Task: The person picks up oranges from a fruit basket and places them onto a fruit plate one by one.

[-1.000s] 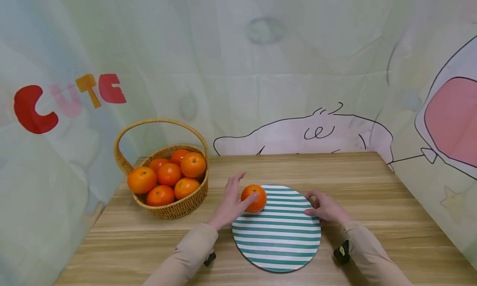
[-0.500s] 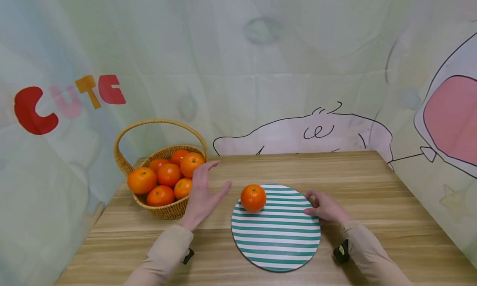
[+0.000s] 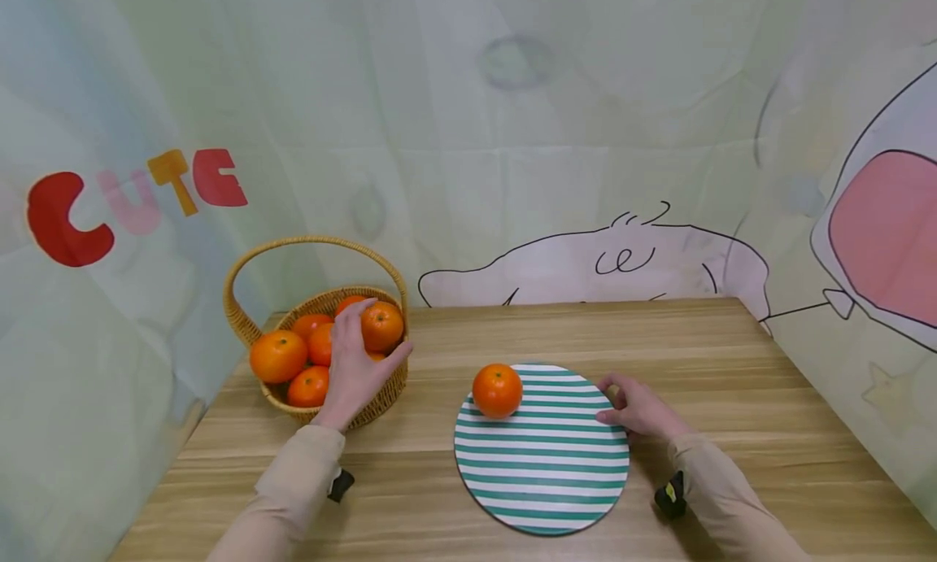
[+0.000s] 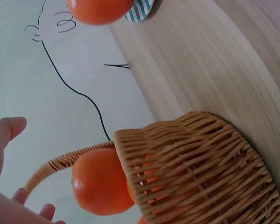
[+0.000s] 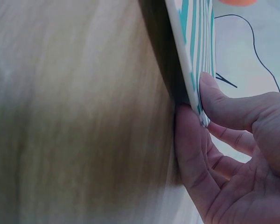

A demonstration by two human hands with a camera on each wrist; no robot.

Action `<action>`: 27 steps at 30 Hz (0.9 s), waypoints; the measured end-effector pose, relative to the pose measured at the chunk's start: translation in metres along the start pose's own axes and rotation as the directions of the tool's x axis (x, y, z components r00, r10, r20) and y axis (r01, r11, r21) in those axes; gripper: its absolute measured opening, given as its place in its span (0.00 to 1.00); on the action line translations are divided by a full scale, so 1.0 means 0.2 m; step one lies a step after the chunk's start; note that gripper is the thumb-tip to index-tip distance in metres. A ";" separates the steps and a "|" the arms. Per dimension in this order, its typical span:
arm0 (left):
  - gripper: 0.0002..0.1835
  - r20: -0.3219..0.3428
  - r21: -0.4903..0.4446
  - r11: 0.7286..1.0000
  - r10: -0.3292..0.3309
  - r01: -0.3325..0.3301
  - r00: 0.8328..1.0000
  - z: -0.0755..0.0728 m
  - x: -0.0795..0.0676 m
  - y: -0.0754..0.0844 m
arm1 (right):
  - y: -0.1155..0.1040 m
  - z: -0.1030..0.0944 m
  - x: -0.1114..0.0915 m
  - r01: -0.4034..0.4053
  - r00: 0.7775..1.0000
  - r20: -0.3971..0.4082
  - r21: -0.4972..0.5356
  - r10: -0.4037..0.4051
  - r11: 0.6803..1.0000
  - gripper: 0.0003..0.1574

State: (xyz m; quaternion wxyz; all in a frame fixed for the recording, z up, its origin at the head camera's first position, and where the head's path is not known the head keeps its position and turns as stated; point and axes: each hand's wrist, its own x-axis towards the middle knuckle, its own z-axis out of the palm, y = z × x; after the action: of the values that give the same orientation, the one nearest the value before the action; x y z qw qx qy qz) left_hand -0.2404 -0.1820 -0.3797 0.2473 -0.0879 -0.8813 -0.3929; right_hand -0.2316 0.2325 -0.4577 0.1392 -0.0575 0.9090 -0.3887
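My left hand (image 3: 359,375) reaches over the wicker basket (image 3: 381,403), thumb and fingers spread around an orange (image 3: 382,324) at its right side. In the left wrist view a gap shows between that hand (image 4: 9,177) and the orange (image 4: 102,182). My right hand (image 3: 642,407) pinches the right edge of a flat, round, green-and-white striped placemat (image 3: 545,464). Its thumb lies on top and a finger underneath, as the right wrist view shows of the hand (image 5: 238,149). One orange (image 3: 498,391) sits on the placemat's upper left part.
Several more oranges (image 3: 279,356) fill the basket, whose tall handle (image 3: 315,238) arches above them. Basket and placemat stand on a wooden table (image 3: 732,367). A printed curtain (image 3: 468,139) hangs behind the table's back edge.
My left hand has let go of the orange on the placemat and moved left to the basket. My right hand has stayed at the placemat's edge.
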 end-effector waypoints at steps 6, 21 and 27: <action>0.44 0.046 0.012 0.992 -0.127 0.126 0.991 0.00 0.05 -0.05 | 0.00 0.00 0.00 -0.008 1.000 0.003 0.007 0.008 1.000 0.25; 0.51 0.132 0.049 0.962 -0.272 0.267 0.953 0.05 0.18 -0.12 | 0.00 0.00 0.00 -0.006 1.000 0.001 -0.009 0.006 1.000 0.25; 0.51 0.130 0.070 0.956 -0.291 0.283 0.948 0.08 0.20 -0.14 | 0.00 0.00 0.00 -0.004 1.000 0.003 -0.006 0.004 1.000 0.25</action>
State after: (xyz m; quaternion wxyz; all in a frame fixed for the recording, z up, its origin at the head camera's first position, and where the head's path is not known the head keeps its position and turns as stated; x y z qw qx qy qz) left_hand -0.2909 -0.1917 -0.3865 0.1278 0.0204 -0.9095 -0.3951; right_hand -0.2314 0.2326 -0.4563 0.1411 -0.0566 0.9101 -0.3856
